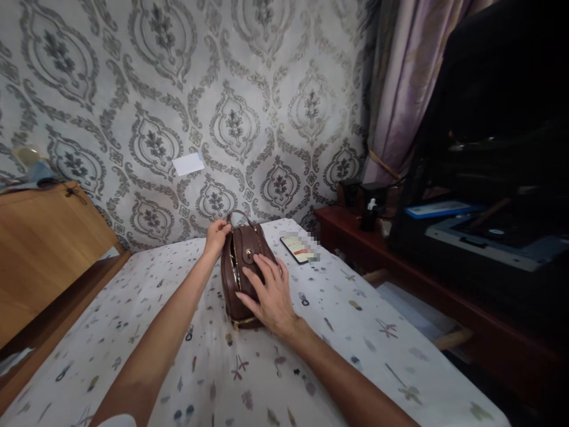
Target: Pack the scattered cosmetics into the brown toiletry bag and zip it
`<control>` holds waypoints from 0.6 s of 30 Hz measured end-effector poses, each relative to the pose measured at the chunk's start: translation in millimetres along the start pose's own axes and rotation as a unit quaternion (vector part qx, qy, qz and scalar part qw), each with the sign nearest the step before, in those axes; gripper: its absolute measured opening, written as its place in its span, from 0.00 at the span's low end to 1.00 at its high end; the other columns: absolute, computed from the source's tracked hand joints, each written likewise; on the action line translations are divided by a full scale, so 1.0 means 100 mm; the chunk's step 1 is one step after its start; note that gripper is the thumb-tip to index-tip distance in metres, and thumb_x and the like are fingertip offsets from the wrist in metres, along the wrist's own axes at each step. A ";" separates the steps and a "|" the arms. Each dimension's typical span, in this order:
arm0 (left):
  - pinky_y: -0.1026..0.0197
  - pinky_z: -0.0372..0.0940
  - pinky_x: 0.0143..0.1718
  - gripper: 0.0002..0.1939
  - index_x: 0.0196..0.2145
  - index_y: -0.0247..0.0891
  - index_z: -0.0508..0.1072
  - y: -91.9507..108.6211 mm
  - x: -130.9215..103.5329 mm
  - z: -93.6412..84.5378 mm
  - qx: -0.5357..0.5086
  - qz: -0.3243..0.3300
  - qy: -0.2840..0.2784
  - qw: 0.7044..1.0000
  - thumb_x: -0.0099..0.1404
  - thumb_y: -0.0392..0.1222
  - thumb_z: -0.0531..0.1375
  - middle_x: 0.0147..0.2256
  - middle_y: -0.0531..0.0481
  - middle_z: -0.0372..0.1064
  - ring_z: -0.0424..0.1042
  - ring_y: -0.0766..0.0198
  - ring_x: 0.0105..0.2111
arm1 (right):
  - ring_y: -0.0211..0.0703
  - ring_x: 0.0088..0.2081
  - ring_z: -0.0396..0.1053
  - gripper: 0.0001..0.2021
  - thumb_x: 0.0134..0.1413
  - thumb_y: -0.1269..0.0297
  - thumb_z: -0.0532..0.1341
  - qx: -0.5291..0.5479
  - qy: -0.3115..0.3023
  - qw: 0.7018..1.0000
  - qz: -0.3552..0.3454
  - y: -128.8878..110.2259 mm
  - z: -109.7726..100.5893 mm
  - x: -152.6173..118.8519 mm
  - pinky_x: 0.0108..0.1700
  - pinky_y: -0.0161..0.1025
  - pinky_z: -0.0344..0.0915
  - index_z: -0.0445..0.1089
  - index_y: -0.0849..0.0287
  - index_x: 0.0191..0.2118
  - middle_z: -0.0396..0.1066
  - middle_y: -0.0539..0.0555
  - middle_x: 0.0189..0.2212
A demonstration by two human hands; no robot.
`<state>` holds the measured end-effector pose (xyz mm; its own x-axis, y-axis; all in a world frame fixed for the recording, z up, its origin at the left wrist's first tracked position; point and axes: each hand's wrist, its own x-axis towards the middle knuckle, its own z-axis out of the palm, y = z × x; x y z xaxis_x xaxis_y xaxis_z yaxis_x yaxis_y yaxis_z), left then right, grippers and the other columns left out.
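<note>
A brown leather handbag with gold-coloured fittings lies on the patterned bedsheet. Its zipper along the left side gapes partly, and a dark slit shows inside. The bag's thin handle arches up at the far end. At the far left corner, beside the handle's base, my left hand has its fingers pinched on the bag; whether they hold the zipper pull is hidden. My right hand rests with spread fingers on the bag's top and right side, near the round gold stud.
A phone with its screen lit lies right of the bag. Further right stand a dark red table, a small pump bottle and a large black screen. A wooden headboard is at left, the papered wall behind.
</note>
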<state>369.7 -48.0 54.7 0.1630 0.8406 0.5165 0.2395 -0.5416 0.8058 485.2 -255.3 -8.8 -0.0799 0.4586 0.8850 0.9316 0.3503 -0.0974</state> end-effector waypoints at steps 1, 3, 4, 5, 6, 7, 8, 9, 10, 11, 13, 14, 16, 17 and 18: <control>0.63 0.59 0.30 0.06 0.25 0.39 0.66 0.00 -0.01 0.01 0.006 0.001 0.007 1.000 0.57 0.41 0.58 0.21 0.57 0.62 0.63 0.65 0.24 | 0.54 0.62 0.57 0.17 0.62 0.54 0.60 -0.008 -0.001 1.000 0.002 -0.04 0.01 0.00 0.64 0.60 0.48 0.70 0.54 0.54 0.62 0.65 0.60; 0.63 0.59 0.30 0.05 0.25 0.39 0.66 0.02 -0.02 0.04 0.022 0.006 0.019 1.000 0.58 0.40 0.57 0.22 0.57 0.62 0.63 0.65 0.24 | 0.55 0.64 0.56 0.16 0.63 0.56 0.60 -0.023 -0.012 1.000 0.002 -0.10 0.01 0.00 0.64 0.63 0.47 0.70 0.46 0.55 0.60 0.63 0.63; 0.63 0.59 0.31 0.05 0.25 0.39 0.66 0.04 -0.03 0.05 0.033 0.010 0.024 0.999 0.58 0.39 0.57 0.22 0.57 0.63 0.64 0.64 0.25 | 0.55 0.64 0.55 0.17 0.62 0.56 0.60 -0.028 -0.019 0.999 0.000 -0.12 0.01 0.00 0.63 0.64 0.46 0.69 0.43 0.56 0.59 0.62 0.63; 0.62 0.59 0.32 0.05 0.26 0.39 0.66 0.06 -0.05 0.05 0.045 0.015 0.029 0.998 0.59 0.39 0.57 0.23 0.56 0.63 0.64 0.64 0.26 | 0.56 0.65 0.54 0.17 0.62 0.56 0.60 -0.031 -0.024 0.999 -0.002 -0.13 0.01 0.00 0.63 0.65 0.45 0.69 0.42 0.56 0.59 0.62 0.63; 0.62 0.59 0.33 0.05 0.26 0.40 0.66 0.08 -0.06 0.06 0.059 0.020 0.033 0.998 0.59 0.38 0.57 0.24 0.55 0.64 0.64 0.63 0.27 | 0.56 0.65 0.54 0.18 0.62 0.55 0.60 -0.033 -0.027 0.999 -0.004 -0.14 0.01 0.01 0.63 0.65 0.45 0.69 0.41 0.57 0.59 0.62 0.63; 0.61 0.59 0.34 0.04 0.26 0.40 0.66 0.11 -0.08 0.06 0.073 0.026 0.036 0.996 0.59 0.38 0.57 0.25 0.55 0.64 0.65 0.62 0.28 | 0.56 0.65 0.54 0.18 0.62 0.55 0.60 -0.034 -0.030 0.999 -0.006 -0.14 0.01 0.01 0.63 0.65 0.44 0.69 0.40 0.57 0.59 0.62 0.63; 0.61 0.59 0.36 0.04 0.27 0.40 0.66 0.13 -0.10 0.06 0.087 0.031 0.039 0.995 0.60 0.38 0.57 0.26 0.54 0.65 0.65 0.61 0.29 | 0.56 0.65 0.53 0.18 0.62 0.55 0.61 -0.035 -0.033 0.999 -0.007 -0.14 0.01 0.01 0.63 0.65 0.44 0.69 0.40 0.57 0.59 0.62 0.64; 0.60 0.59 0.37 0.04 0.27 0.40 0.67 0.15 -0.12 0.07 0.102 0.036 0.041 0.993 0.60 0.38 0.57 0.26 0.53 0.65 0.65 0.61 0.30 | 0.56 0.65 0.53 0.18 0.62 0.55 0.61 -0.035 -0.036 0.999 -0.008 -0.13 0.01 0.01 0.63 0.65 0.43 0.69 0.39 0.57 0.59 0.62 0.64; 0.59 0.59 0.38 0.04 0.28 0.41 0.67 0.17 -0.13 0.07 0.115 0.040 0.043 0.992 0.60 0.37 0.58 0.27 0.53 0.66 0.66 0.60 0.31 | 0.56 0.65 0.53 0.19 0.61 0.55 0.61 -0.035 -0.039 0.999 -0.009 -0.13 0.01 0.01 0.63 0.65 0.43 0.68 0.39 0.57 0.59 0.61 0.64; 0.59 0.59 0.39 0.04 0.28 0.41 0.67 0.19 -0.15 0.07 0.126 0.043 0.044 0.990 0.60 0.37 0.58 0.27 0.52 0.66 0.66 0.59 0.32 | 0.56 0.65 0.54 0.19 0.61 0.55 0.61 -0.036 -0.042 0.998 -0.010 -0.12 0.01 0.01 0.64 0.64 0.43 0.68 0.39 0.57 0.59 0.61 0.64; 0.58 0.59 0.41 0.03 0.28 0.41 0.68 0.20 -0.16 0.07 0.141 0.045 0.048 0.988 0.61 0.37 0.58 0.28 0.52 0.66 0.67 0.57 0.34 | 0.56 0.64 0.54 0.19 0.61 0.55 0.62 -0.038 -0.047 0.998 -0.011 -0.12 0.02 0.01 0.64 0.64 0.42 0.68 0.39 0.58 0.60 0.60 0.63; 0.58 0.59 0.41 0.04 0.28 0.41 0.68 0.19 -0.16 0.08 0.144 0.044 0.051 0.987 0.61 0.37 0.58 0.28 0.51 0.67 0.67 0.57 0.35 | 0.56 0.64 0.54 0.19 0.61 0.55 0.62 -0.039 -0.047 0.998 -0.010 -0.12 0.02 0.01 0.64 0.64 0.42 0.69 0.40 0.57 0.61 0.61 0.63; 0.59 0.60 0.40 0.04 0.28 0.41 0.67 0.17 -0.14 0.08 0.141 0.040 0.057 0.988 0.62 0.37 0.57 0.28 0.52 0.67 0.67 0.58 0.34 | 0.55 0.64 0.55 0.18 0.61 0.55 0.62 -0.041 -0.047 0.998 -0.006 -0.13 0.03 0.01 0.64 0.64 0.41 0.70 0.41 0.57 0.62 0.61 0.62; 0.59 0.60 0.39 0.04 0.28 0.41 0.67 0.15 -0.13 0.08 0.136 0.037 0.059 0.988 0.62 0.37 0.56 0.28 0.52 0.67 0.67 0.59 0.33 | 0.55 0.64 0.55 0.18 0.61 0.55 0.61 -0.041 -0.047 0.998 -0.005 -0.13 0.03 0.01 0.64 0.64 0.41 0.70 0.42 0.56 0.62 0.61 0.62; 0.60 0.61 0.38 0.05 0.28 0.41 0.66 0.13 -0.12 0.08 0.130 0.036 0.061 0.989 0.62 0.38 0.56 0.28 0.53 0.66 0.66 0.60 0.32 | 0.55 0.64 0.55 0.17 0.62 0.55 0.61 -0.039 -0.050 0.998 -0.004 -0.14 0.02 0.01 0.64 0.64 0.41 0.70 0.43 0.56 0.62 0.61 0.62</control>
<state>378.5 -65.6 56.8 0.0762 0.7865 0.6129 0.4718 -0.5699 0.6728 471.4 -257.5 -7.2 -0.1180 0.5366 0.8355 0.9554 0.2909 -0.0519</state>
